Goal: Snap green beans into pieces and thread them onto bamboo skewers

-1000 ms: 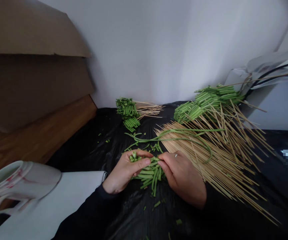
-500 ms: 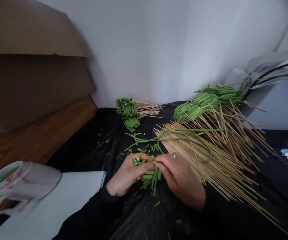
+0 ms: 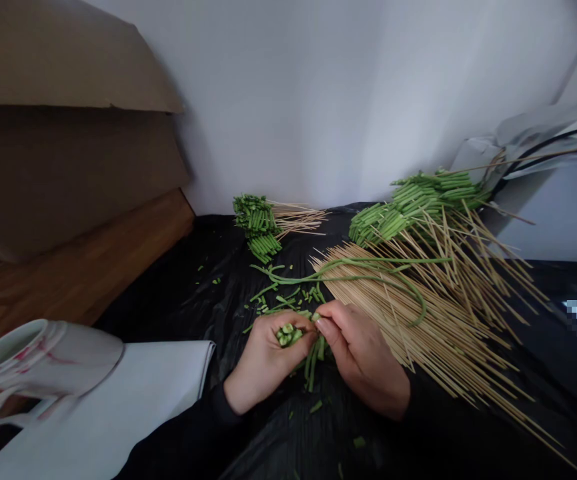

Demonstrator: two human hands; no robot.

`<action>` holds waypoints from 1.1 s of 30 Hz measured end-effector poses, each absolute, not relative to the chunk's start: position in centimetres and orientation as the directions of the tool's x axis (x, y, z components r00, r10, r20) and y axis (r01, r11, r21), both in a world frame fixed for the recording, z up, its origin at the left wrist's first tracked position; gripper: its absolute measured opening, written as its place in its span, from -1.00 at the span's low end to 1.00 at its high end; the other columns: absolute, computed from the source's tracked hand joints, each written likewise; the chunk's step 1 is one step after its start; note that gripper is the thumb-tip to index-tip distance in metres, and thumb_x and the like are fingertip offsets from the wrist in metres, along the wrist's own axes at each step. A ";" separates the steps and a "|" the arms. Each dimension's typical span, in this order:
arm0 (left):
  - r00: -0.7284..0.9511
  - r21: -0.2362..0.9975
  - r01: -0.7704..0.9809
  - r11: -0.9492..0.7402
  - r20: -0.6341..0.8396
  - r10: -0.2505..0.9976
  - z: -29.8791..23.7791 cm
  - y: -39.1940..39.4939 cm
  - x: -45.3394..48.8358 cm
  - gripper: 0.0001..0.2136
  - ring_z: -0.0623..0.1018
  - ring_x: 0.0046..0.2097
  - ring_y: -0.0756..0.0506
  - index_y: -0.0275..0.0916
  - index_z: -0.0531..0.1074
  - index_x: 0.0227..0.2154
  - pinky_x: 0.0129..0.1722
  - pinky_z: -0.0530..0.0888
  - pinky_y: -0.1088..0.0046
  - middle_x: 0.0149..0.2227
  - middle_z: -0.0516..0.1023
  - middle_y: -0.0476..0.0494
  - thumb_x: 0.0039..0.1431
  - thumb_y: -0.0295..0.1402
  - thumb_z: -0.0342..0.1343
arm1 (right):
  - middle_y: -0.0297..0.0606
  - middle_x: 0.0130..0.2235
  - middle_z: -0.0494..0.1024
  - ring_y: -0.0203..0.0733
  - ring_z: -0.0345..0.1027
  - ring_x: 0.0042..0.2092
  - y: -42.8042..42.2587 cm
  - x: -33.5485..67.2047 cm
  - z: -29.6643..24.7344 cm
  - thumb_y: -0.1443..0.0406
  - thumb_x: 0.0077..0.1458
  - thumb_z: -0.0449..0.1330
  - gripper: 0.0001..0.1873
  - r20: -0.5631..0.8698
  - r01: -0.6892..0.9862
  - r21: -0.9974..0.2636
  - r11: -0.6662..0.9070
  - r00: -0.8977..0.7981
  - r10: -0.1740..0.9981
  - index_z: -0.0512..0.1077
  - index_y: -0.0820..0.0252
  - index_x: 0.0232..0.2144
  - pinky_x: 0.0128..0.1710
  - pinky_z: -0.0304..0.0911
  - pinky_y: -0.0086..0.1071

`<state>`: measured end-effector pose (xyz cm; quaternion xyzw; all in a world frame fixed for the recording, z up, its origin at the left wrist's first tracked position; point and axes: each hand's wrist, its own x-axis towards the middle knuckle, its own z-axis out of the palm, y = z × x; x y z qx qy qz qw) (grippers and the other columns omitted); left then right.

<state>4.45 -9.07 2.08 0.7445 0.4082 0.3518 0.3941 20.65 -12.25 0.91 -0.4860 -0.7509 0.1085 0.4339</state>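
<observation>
My left hand (image 3: 271,357) is curled around a small bunch of cut green bean pieces (image 3: 288,335), their pale cut ends facing up. Fingertips of my right hand (image 3: 365,357) pinch the end of a green bean piece (image 3: 317,318), touching the left fingertips. Below and between both hands lies a pile of cut bean pieces (image 3: 310,368), partly hidden by the fingers. Long uncut green beans (image 3: 358,263) curve across a spread of bamboo skewers (image 3: 433,333), just beyond my right hand.
Skewered bean bundles lie at the back left (image 3: 258,223) and back right (image 3: 418,203). Black plastic sheeting (image 3: 168,300) covers the surface. A mug (image 3: 78,357) lies tilted on a white folded sheet (image 3: 133,393) at left. A cardboard box (image 3: 68,167) and white wall (image 3: 288,100) stand behind.
My left hand has shifted slightly right and turned, showing more of the bunch's cut ends. The right fingertips have risen slightly, still pinching at the left fingertips.
</observation>
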 end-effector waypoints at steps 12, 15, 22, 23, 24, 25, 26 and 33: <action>0.676 0.732 0.389 -0.559 0.186 0.714 1.8 -9.2 4.0 -0.91 0.50 -0.37 -0.03 -0.18 0.56 -0.41 -0.32 0.34 0.49 -0.42 0.56 -0.06 0.15 -0.38 0.17 | -0.36 -0.42 0.49 -0.34 0.33 -0.49 -9.9 24.4 3.0 0.24 0.25 -0.01 -0.78 0.157 0.180 -0.959 0.221 -0.315 0.936 0.40 0.19 -0.20 -0.46 0.29 -0.42; 0.615 0.747 0.400 -0.531 0.211 0.760 2.0 -8.7 3.6 -0.89 0.47 -0.42 -0.01 -0.20 0.57 -0.44 -0.36 0.33 0.50 -0.47 0.54 -0.06 0.14 -0.35 0.18 | -0.34 -0.38 0.51 -0.36 0.32 -0.51 -10.1 24.1 2.8 0.26 0.24 0.00 -0.69 0.073 0.103 -0.987 0.122 -0.391 0.918 0.30 0.18 0.01 -0.53 0.25 -0.46; 0.462 0.845 0.364 -0.390 0.200 0.864 2.4 -8.3 3.4 -0.83 0.50 -0.40 -0.05 -0.28 0.54 -0.44 -0.34 0.36 0.47 -0.45 0.59 -0.10 0.02 -0.25 0.28 | -0.36 -0.39 0.51 -0.40 0.27 -0.57 -10.8 23.0 2.4 0.34 0.23 -0.02 -0.56 0.040 0.105 -0.989 0.101 -0.476 0.879 0.10 0.16 0.16 -0.58 0.21 -0.49; 0.459 0.853 0.353 -0.384 0.199 0.866 2.5 -8.3 3.4 -0.84 0.50 -0.39 -0.06 -0.28 0.54 -0.45 -0.33 0.37 0.47 -0.44 0.59 -0.10 0.02 -0.27 0.28 | -0.35 -0.37 0.51 -0.40 0.28 -0.57 -10.9 22.9 2.4 0.34 0.24 -0.03 -0.57 0.043 0.105 -0.989 0.108 -0.488 0.872 0.10 0.16 0.15 -0.58 0.21 -0.49; 0.447 0.860 0.347 -0.374 0.199 0.872 2.7 -8.3 3.4 -0.84 0.50 -0.39 -0.05 -0.28 0.53 -0.47 -0.34 0.37 0.47 -0.45 0.58 -0.09 0.02 -0.28 0.28 | -0.34 -0.36 0.51 -0.40 0.28 -0.57 -10.9 22.9 2.3 0.34 0.24 -0.02 -0.58 0.047 0.109 -0.987 0.115 -0.493 0.869 0.10 0.15 0.14 -0.58 0.22 -0.49; 0.421 0.871 0.342 -0.353 0.194 0.886 2.8 -8.3 3.4 -0.84 0.48 -0.41 -0.04 -0.28 0.52 -0.50 -0.36 0.36 0.49 -0.47 0.56 -0.08 0.02 -0.28 0.27 | -0.35 -0.36 0.51 -0.39 0.30 -0.56 -10.9 22.9 2.2 0.34 0.23 0.00 -0.60 0.054 0.126 -0.983 0.130 -0.484 0.873 0.12 0.14 0.12 -0.58 0.22 -0.49; 0.382 0.887 0.335 -0.317 0.179 0.906 2.9 -8.2 3.3 -0.83 0.46 -0.44 -0.02 -0.29 0.51 -0.51 -0.39 0.35 0.50 -0.50 0.54 -0.06 0.03 -0.28 0.27 | -0.37 -0.37 0.50 -0.38 0.31 -0.54 -10.8 22.9 2.1 0.33 0.21 0.04 -0.61 0.070 0.161 -0.974 0.161 -0.458 0.886 0.14 0.13 0.09 -0.56 0.23 -0.48; 0.080 0.945 0.285 -0.158 0.141 0.987 3.3 -6.8 2.4 -0.77 0.31 -0.57 0.05 -0.29 0.47 -0.57 -0.55 0.24 0.55 -0.63 0.40 0.04 -0.02 -0.23 0.29 | -0.29 -0.32 0.49 -0.21 0.37 -0.26 -10.3 23.4 1.1 0.35 0.22 0.09 -0.90 0.386 0.700 -0.537 0.471 -0.293 0.875 0.41 0.17 -0.31 -0.25 0.22 -0.32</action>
